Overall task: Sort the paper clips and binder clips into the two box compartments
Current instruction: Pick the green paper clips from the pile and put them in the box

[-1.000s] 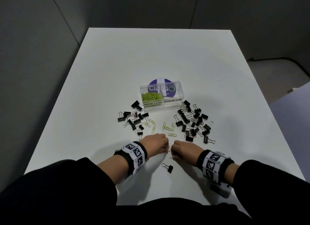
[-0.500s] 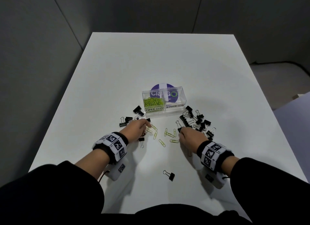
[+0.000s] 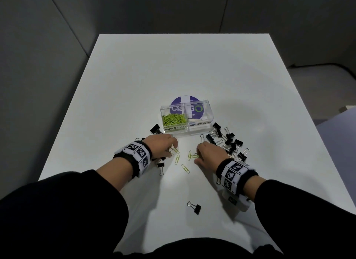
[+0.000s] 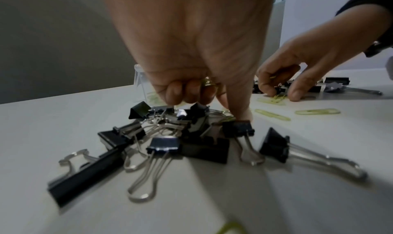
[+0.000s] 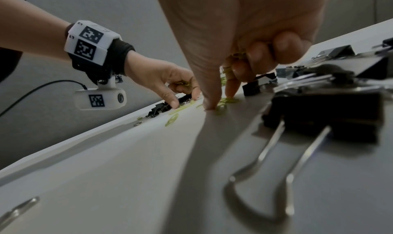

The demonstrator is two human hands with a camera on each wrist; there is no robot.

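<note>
Since the frame before, both your hands had pushed further out over the desk [image 3: 115, 89] toward the clear box [image 3: 185, 119]. Your left hand [image 3: 160, 145] held green paper clips in curled fingers beside its binder clips [image 4: 163, 145], thumb pressed down; your right hand [image 3: 209, 155] pinched loose paper clips [image 3: 192, 156]. Grabbing among tangled wire handles risked carrying a binder clip into the paper-clip compartment.
</note>
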